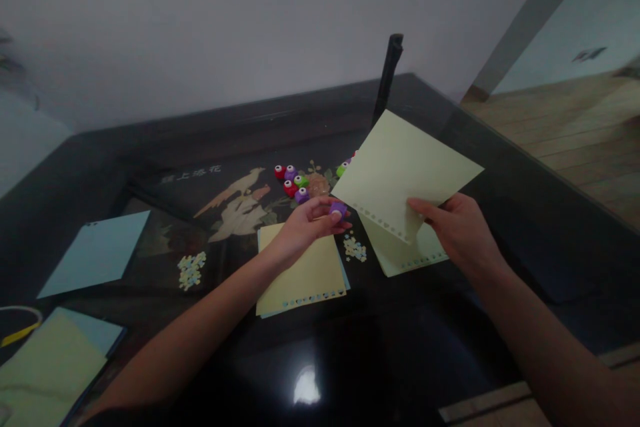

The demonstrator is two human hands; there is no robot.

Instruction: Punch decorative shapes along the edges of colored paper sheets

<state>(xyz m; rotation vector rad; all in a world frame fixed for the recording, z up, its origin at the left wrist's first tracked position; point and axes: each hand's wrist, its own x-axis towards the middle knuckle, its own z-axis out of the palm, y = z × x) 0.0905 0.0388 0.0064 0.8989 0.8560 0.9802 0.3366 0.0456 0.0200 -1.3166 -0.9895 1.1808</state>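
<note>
My left hand [310, 220] is closed around a small purple craft punch [338, 211] with a round whitish button. Pinched between thumb and fingers of my right hand [465, 233] is a pale yellow-green sheet of paper [405, 160], raised and tilted, with a row of punched shapes along its lower edge. The punch is close to that edge; whether they touch I cannot tell. Below the raised sheet lies another pale green sheet [395, 257], also punched along its edge. Under my left wrist rests a yellow sheet [310, 280] with punched holes, over a blue one.
Several red, purple and green punches [291, 181] stand mid-table, others partly behind the raised sheet. Small punched paper pieces lie in a left pile [191, 271] and a right pile [355, 249]. A blue sheet [100, 250] and more paper [50, 367] lie left. A black post [387, 77] rises behind.
</note>
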